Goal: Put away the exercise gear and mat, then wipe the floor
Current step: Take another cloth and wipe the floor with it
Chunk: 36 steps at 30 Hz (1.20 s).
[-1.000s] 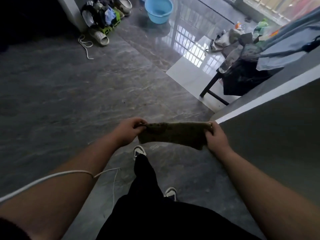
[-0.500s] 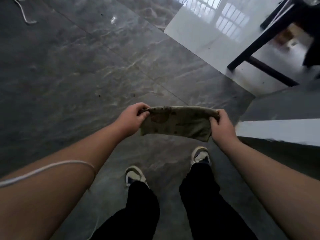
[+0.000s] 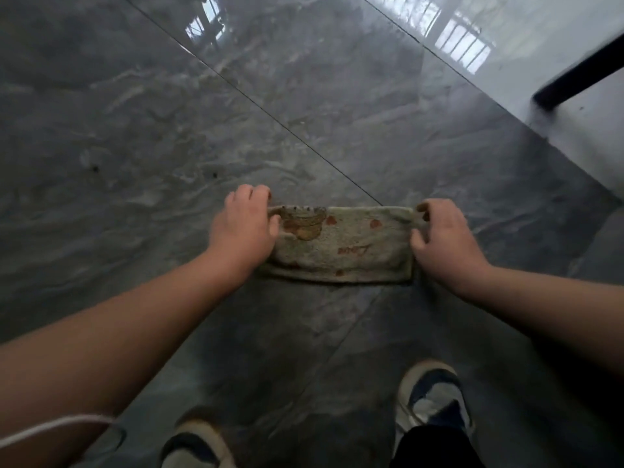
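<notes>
Terry cloth (image 3: 341,246) ends vanish under left hand (image 3: 241,231), right hand (image 3: 445,241).

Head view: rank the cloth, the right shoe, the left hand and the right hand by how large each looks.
1. cloth, clearly largest.
2. right shoe, though nearer the camera and partly covered by the trouser leg.
3. left hand and right hand: look alike, not ranked.

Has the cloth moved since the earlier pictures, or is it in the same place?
Yes. The cloth, gripped by the left hand and right hand, has gone down toward the floor and looks spread on it.
</notes>
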Each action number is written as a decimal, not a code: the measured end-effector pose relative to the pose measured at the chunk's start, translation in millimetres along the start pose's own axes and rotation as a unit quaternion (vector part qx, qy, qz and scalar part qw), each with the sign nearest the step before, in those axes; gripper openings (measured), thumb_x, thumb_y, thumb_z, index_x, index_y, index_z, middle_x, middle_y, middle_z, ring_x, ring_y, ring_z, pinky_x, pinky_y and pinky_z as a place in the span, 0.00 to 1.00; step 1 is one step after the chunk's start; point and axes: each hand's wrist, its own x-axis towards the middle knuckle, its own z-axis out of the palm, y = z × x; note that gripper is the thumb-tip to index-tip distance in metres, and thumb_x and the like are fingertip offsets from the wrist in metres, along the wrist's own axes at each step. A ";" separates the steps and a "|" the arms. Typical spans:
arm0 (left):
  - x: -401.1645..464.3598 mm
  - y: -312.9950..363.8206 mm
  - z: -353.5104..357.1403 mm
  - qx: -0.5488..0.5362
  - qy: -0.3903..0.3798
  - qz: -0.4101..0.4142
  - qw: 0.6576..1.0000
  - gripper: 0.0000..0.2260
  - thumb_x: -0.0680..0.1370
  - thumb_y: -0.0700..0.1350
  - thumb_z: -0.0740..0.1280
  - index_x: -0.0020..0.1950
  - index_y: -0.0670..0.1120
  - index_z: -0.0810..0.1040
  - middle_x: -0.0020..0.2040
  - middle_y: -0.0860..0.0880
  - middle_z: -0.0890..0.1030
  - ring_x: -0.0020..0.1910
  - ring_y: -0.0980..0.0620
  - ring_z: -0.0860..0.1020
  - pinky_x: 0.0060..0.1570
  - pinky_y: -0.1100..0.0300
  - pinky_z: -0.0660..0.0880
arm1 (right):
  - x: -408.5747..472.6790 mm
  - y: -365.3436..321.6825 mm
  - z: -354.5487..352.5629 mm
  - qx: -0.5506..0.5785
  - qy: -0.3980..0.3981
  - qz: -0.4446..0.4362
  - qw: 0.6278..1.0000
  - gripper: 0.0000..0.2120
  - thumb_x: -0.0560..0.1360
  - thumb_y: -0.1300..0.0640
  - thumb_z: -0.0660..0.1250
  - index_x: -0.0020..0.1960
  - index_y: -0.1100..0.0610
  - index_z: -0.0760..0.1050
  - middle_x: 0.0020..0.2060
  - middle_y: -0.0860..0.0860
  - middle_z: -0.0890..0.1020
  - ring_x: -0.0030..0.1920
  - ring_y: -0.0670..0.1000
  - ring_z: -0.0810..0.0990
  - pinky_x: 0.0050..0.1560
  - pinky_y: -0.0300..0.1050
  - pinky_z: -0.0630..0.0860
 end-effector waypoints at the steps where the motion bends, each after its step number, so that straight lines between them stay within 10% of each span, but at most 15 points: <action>1: -5.2 1.5 3.1 0.016 0.035 0.030 0.999 0.16 0.76 0.48 0.66 0.62 0.45 0.72 0.60 0.43 0.72 0.58 0.42 0.71 0.53 0.48 0.72 | -3.5 -1.7 0.6 -0.014 0.006 -0.040 0.999 0.18 0.73 0.58 0.66 0.62 0.58 0.70 0.58 0.57 0.72 0.61 0.58 0.70 0.64 0.54 0.69; 6: -32.4 23.4 41.8 0.034 0.019 0.186 0.982 0.26 0.73 0.49 0.58 0.69 0.42 0.71 0.70 0.40 0.72 0.72 0.38 0.65 0.72 0.42 0.60 | -27.8 -27.5 34.1 -0.127 -0.038 -0.183 0.974 0.30 0.75 0.47 0.59 0.74 0.59 0.63 0.76 0.59 0.62 0.77 0.60 0.57 0.75 0.59 0.58; 11: -32.0 34.4 76.2 0.094 -0.065 0.125 0.986 0.31 0.78 0.59 0.45 0.80 0.51 0.46 0.81 0.46 0.47 0.79 0.43 0.43 0.76 0.39 0.42 | -24.4 -44.2 71.3 -0.207 -0.058 -0.162 0.963 0.37 0.77 0.39 0.51 0.80 0.56 0.52 0.79 0.59 0.51 0.78 0.63 0.47 0.76 0.62 0.47; 21: 59.6 44.0 65.0 0.122 0.009 0.192 0.974 0.31 0.78 0.64 0.49 0.80 0.57 0.49 0.81 0.47 0.53 0.79 0.41 0.49 0.74 0.36 0.44 | 47.2 -35.5 70.3 -0.200 0.044 -0.090 0.975 0.36 0.76 0.35 0.51 0.80 0.47 0.49 0.80 0.54 0.52 0.79 0.60 0.47 0.76 0.61 0.42; 36: 250.9 84.1 -5.9 0.133 -0.034 0.137 0.981 0.29 0.80 0.64 0.43 0.77 0.60 0.34 0.80 0.49 0.37 0.78 0.45 0.35 0.72 0.37 0.33 | 240.8 -64.1 -14.9 -0.197 0.058 -0.099 0.974 0.35 0.76 0.32 0.43 0.79 0.41 0.38 0.80 0.47 0.42 0.79 0.55 0.37 0.75 0.62 0.36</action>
